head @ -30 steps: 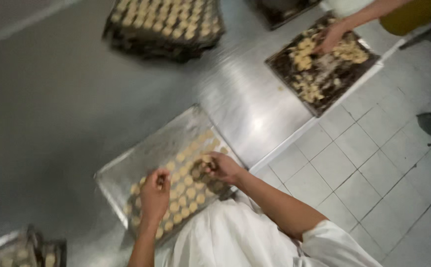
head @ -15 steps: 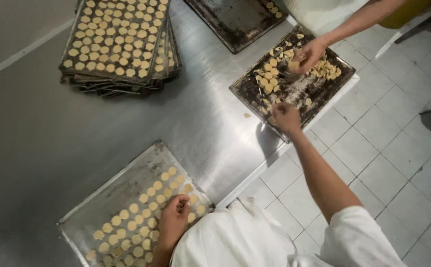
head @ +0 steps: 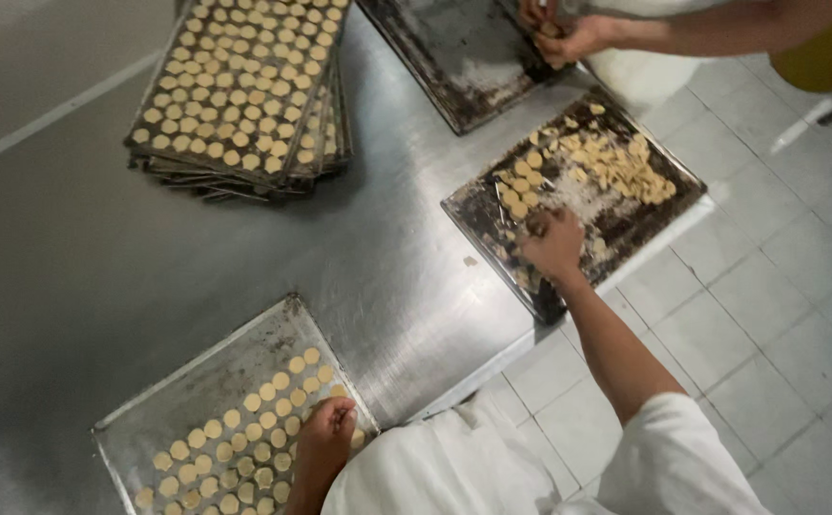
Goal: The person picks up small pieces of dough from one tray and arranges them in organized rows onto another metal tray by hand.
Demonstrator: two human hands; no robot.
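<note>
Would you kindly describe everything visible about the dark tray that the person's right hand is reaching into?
The dark tray is square, metal by its look, blackened and dusted with white flour. It lies flat and skewed at the steel table's edge, one corner overhanging the tiled floor. Pale dough pieces lie loosely heaped toward its far side. The right hand rests inside its near part.

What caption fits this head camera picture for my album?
Right hand reaches into a dark tray of dough pieces; left hand rests on a tray of round cookies.
</note>
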